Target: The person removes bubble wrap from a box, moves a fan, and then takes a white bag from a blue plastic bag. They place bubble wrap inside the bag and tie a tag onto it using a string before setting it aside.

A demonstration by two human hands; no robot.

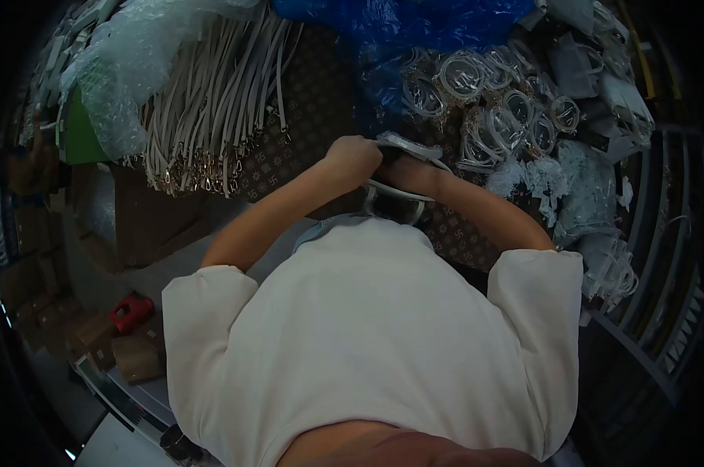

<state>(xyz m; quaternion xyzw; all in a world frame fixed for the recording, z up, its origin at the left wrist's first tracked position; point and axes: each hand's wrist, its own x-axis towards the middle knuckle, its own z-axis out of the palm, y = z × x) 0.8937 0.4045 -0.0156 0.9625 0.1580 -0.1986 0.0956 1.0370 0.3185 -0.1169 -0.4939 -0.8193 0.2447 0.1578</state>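
My left hand point(355, 158) and my right hand point(409, 173) meet above a patterned dark table point(305, 117). Both are closed on a white strap in a clear plastic bag point(411, 145), which curls between them; another loop of it hangs below my wrists point(395, 194). My white shirt hides what lies under my arms.
A thick bundle of white straps with metal clasps point(212, 117) lies to the left. Several bagged coiled straps point(492, 101) are heaped to the right by a blue plastic sheet point(399, 27). Bubble wrap point(115, 86) sits far left. Cardboard boxes point(126, 354) and a red tool point(131, 311) lie on the floor.
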